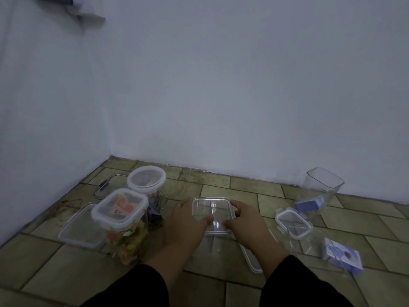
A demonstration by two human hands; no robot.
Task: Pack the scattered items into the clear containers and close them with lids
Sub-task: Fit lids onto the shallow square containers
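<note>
Left hand [184, 220] and right hand [247, 222] each have their grip clamped round the clear lid [212, 209], thumbs pressing on top.

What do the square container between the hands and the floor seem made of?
The square container: likely clear hard plastic, glossy; you see through it, and highlights glint on top. The floor: olive-tan tiles, matt, probably ceramic or stone; dark grout lines.
</note>
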